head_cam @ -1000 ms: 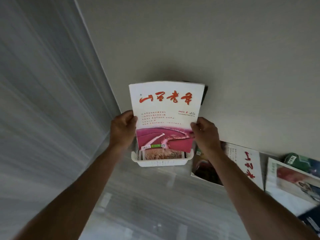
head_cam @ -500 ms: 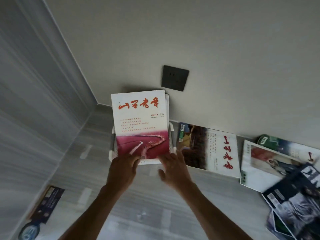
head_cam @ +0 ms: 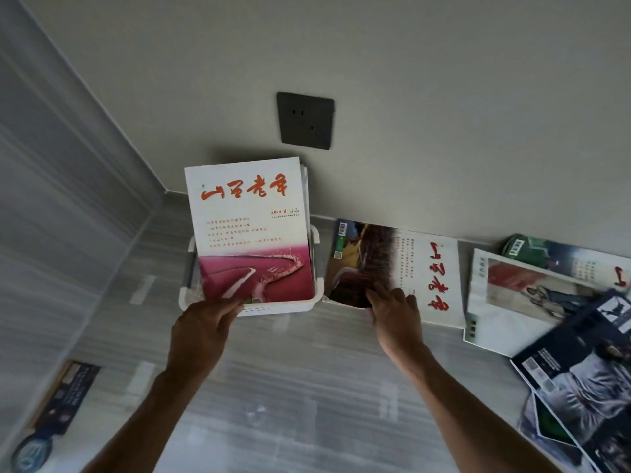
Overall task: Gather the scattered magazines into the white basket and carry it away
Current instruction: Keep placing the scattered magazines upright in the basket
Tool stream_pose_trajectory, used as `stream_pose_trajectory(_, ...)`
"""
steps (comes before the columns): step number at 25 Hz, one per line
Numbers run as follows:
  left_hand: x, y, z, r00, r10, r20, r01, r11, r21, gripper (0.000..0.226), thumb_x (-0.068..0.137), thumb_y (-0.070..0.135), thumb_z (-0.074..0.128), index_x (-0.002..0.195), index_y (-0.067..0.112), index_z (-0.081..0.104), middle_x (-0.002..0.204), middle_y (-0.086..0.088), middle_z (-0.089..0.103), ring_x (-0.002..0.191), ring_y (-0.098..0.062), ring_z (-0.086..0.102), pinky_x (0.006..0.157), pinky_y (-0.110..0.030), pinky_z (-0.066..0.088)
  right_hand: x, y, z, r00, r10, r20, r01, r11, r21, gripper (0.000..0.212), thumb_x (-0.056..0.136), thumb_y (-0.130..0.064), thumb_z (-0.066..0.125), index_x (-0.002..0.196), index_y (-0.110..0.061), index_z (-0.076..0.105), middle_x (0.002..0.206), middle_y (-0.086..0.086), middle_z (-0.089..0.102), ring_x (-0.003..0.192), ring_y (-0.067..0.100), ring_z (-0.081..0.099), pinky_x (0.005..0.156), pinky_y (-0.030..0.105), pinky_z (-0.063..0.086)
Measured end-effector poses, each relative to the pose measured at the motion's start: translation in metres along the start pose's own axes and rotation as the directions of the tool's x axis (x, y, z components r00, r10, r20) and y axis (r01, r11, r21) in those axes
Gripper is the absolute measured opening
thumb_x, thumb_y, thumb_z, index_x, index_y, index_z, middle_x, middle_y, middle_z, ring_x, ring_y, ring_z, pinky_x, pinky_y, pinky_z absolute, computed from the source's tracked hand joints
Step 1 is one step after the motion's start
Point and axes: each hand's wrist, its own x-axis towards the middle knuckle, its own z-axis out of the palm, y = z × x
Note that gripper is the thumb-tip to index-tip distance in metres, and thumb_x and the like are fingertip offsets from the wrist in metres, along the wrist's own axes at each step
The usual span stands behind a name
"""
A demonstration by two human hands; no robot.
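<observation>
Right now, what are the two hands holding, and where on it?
Nothing is gripped. The left hand touches the bottom edge of the pink-cover magazine standing in the white basket. The right hand rests on the near edge of the floor magazine.

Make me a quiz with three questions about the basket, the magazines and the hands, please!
1. Where does the pink-cover magazine stand?
A in the white basket
B flat on the floor
C on a shelf

2. What colour is the wall socket?
A white
B dark grey
C red

3. What does the right hand do?
A hangs idle
B touches the magazine beside the basket
C holds the basket

Answers: A, its lower end sits inside the rim; B, a dark plate on the pale wall; B, its fingers lie on that cover's near edge.
</observation>
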Motion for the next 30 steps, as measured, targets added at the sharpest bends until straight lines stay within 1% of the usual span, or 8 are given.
stream_pose_trajectory(6,0.001,0.009,-0.001,0.992,-0.113,0.058,0.113,0.994,0.005,0.015,0.087,0.025,0.067,0.100,0.026,0.076,0.083,-0.013,0.076,0.076,-0.034,0.070,0.065,-0.037,0.054,-0.031,0.005,-0.021,0.999,0.041,-0.004,-0.040,0.994,0.105,0.012,0.088,-0.010,0.060,0.096,-0.020,0.062,0.085,-0.001,0.072,0.065,0.013,0.067,0.057,0.027,0.054)
stream_pose_trajectory(8,-0.001,0.025,-0.014,0.974,-0.222,0.052,0.226,0.968,-0.108,0.016,0.086,0.014,0.068,0.098,0.022,0.075,0.088,-0.013,0.076,0.080,-0.034,0.070,0.070,-0.037,0.054,-0.073,0.009,-0.029,0.998,0.036,0.048,-0.044,0.982,0.186,0.013,0.083,-0.010,0.064,0.082,-0.023,0.061,0.072,-0.003,0.070,0.061,0.013,0.067,0.051,0.023,0.045)
stream_pose_trajectory(10,-0.015,0.049,-0.017,0.988,-0.151,-0.015,0.146,0.975,-0.169,0.023,0.082,0.000,0.065,0.093,0.019,0.073,0.088,-0.009,0.076,0.080,-0.029,0.071,0.072,-0.035,0.055,-0.131,0.022,-0.025,0.993,0.037,0.114,-0.061,0.976,0.209,0.012,0.080,-0.014,0.066,0.074,-0.020,0.057,0.064,0.000,0.069,0.057,0.017,0.066,0.049,0.022,0.037)
stream_pose_trajectory(13,-0.053,0.102,0.008,0.993,0.054,0.108,-0.028,0.972,-0.233,0.022,0.081,0.007,0.060,0.097,0.018,0.069,0.097,-0.002,0.074,0.088,-0.024,0.068,0.076,-0.032,0.054,-0.191,0.047,-0.018,0.981,0.105,0.163,-0.153,0.935,0.320,0.007,0.084,-0.021,0.065,0.088,-0.024,0.070,0.093,-0.008,0.076,0.080,0.018,0.071,0.066,0.026,0.054)
stream_pose_trajectory(17,-0.074,0.165,0.075,0.843,-0.048,0.536,0.123,0.987,-0.105,0.058,0.086,0.036,0.057,0.139,0.017,0.041,0.141,-0.008,0.047,0.127,-0.029,0.043,0.104,-0.038,0.038,-0.203,0.063,-0.014,0.927,0.255,0.276,-0.354,0.839,0.414,0.021,0.091,-0.035,0.057,0.099,-0.021,0.071,0.104,-0.003,0.073,0.101,0.017,0.065,0.087,0.032,0.051)
stream_pose_trajectory(20,-0.063,0.189,0.100,0.824,-0.182,0.536,0.229,0.973,-0.022,0.073,0.083,0.041,0.059,0.145,0.015,0.030,0.142,-0.013,0.046,0.128,-0.033,0.043,0.106,-0.041,0.034,-0.208,0.065,-0.013,0.891,0.337,0.305,-0.451,0.737,0.504,0.022,0.087,-0.027,0.065,0.108,-0.025,0.068,0.110,-0.007,0.069,0.108,0.013,0.060,0.091,0.026,0.047)
stream_pose_trajectory(25,-0.044,0.198,0.119,0.865,-0.127,0.486,0.095,0.991,0.090,0.079,0.079,0.041,0.064,0.144,0.015,0.027,0.144,-0.014,0.033,0.132,-0.036,0.030,0.114,-0.050,0.020,-0.210,0.071,-0.012,0.833,0.359,0.422,-0.554,0.544,0.631,0.028,0.085,-0.024,0.069,0.112,-0.025,0.065,0.108,-0.012,0.066,0.089,0.000,0.064,0.067,0.002,0.043)
stream_pose_trajectory(30,-0.033,0.191,0.113,0.828,-0.197,0.526,0.193,0.979,0.063,0.044,0.085,0.022,0.063,0.125,0.014,0.046,0.127,-0.015,0.051,0.114,-0.034,0.049,0.091,-0.043,0.044,-0.212,0.071,-0.012,0.789,0.437,0.431,-0.600,0.400,0.693,0.033,0.080,-0.014,0.072,0.102,-0.037,0.064,0.104,-0.008,0.069,0.078,0.000,0.066,0.069,0.018,0.055)
